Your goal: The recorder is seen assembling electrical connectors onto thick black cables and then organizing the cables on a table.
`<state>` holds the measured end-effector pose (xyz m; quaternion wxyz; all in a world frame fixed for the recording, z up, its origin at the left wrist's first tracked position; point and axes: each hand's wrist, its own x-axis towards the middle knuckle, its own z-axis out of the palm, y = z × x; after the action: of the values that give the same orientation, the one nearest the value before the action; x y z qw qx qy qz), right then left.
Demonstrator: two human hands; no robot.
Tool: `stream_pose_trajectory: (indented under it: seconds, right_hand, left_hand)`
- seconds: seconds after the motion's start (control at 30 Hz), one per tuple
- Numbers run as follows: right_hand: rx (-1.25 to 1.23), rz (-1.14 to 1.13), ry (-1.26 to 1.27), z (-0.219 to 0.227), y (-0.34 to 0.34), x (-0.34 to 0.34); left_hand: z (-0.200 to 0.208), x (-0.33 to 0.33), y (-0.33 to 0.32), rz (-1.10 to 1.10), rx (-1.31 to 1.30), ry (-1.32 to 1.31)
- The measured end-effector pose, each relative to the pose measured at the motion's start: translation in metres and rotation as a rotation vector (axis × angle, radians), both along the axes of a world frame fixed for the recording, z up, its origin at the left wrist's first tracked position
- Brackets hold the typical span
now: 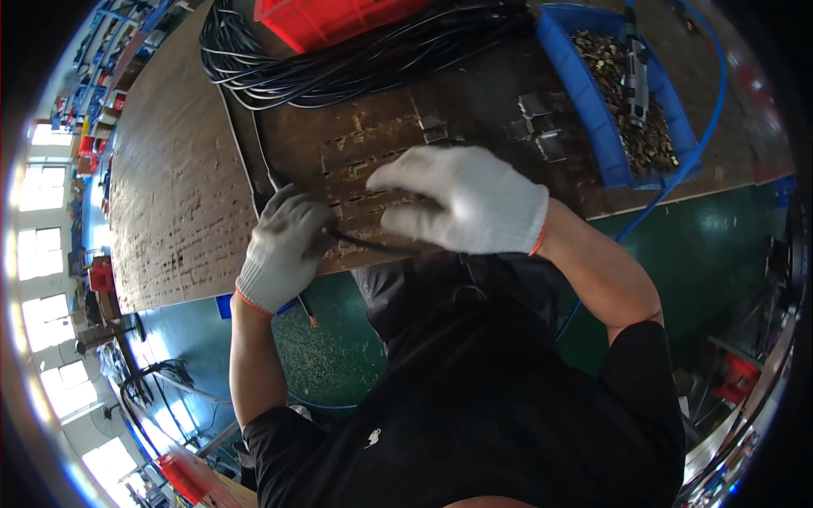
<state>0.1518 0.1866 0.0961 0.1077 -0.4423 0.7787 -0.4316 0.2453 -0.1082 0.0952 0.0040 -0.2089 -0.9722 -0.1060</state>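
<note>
Both hands wear white knit gloves with orange cuffs. My left hand [288, 241], at the near edge of the bench, is closed round a black cable [264, 152] that comes down from the far side. Below the glove a cable end with bare copper strands [313, 322] hangs past the bench edge. A short black length [373, 245] also sticks out to the right from my left fingers; whether it belongs to the same cable is hidden. My right hand [470, 199] hovers right of it, fingers and thumb apart, with nothing visible between them.
A thick bundle of black cables [339, 80] lies across the far side beside a red bin [330, 21]. At right a blue bin [584, 102] holds small brass-coloured parts and a hand tool [635, 80]; a blue hose [720, 93] curves past. Small metal pieces [538, 127] lie mid-bench.
</note>
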Motion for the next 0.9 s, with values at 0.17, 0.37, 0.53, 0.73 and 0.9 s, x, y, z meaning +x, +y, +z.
stream_pose_trajectory:
  seconds: [0.17, 0.37, 0.53, 0.73, 0.9]
  right_hand:
    - [0.373, -0.066, 0.274, -0.005, 0.009, 0.001]
    - [0.221, -0.181, 0.524, -0.016, 0.04, -0.004]
    - [0.381, -0.21, 0.746, -0.023, 0.045, -0.007]
    - [0.408, -0.174, 0.797, -0.018, 0.04, -0.009]
    - [0.405, -0.196, 0.846, -0.017, 0.032, -0.006]
  left_hand:
    - [0.006, -0.034, 0.036, -0.001, 0.182, 0.188]
    - [0.008, -0.039, 0.028, 0.011, 0.181, 0.135]
    - [0.019, -0.05, 0.032, -0.011, 0.169, 0.013]
    - [0.02, -0.051, 0.055, -0.022, 0.303, -0.157]
    - [0.006, -0.059, 0.091, -0.059, 0.405, -0.13]
